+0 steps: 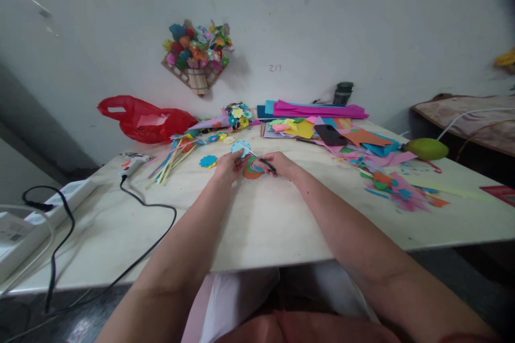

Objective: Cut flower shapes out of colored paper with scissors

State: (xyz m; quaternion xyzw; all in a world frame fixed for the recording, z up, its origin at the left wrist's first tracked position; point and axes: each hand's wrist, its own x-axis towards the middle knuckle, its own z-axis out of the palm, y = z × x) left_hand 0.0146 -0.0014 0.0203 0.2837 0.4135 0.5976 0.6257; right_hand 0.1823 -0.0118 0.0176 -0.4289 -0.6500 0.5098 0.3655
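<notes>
Reddish clothing (pixel 277 328) fills the bottom edge of the head view, with both bare forearms stretching over the white table (pixel 273 230). At the middle of the table, the left hand (pixel 229 166) pinches a light-blue paper piece (pixel 237 147) with a scalloped edge, while the right hand (pixel 280 164) grips the black-handled scissors (pixel 268 165), whose blades overlap that paper. Just below them lie round paper pieces (pixel 252 173). A blue paper flower (pixel 208 161) sits just left of the left hand; farther left is a glue gun (pixel 137 162), and paper scraps (pixel 402 193) spread at right.
</notes>
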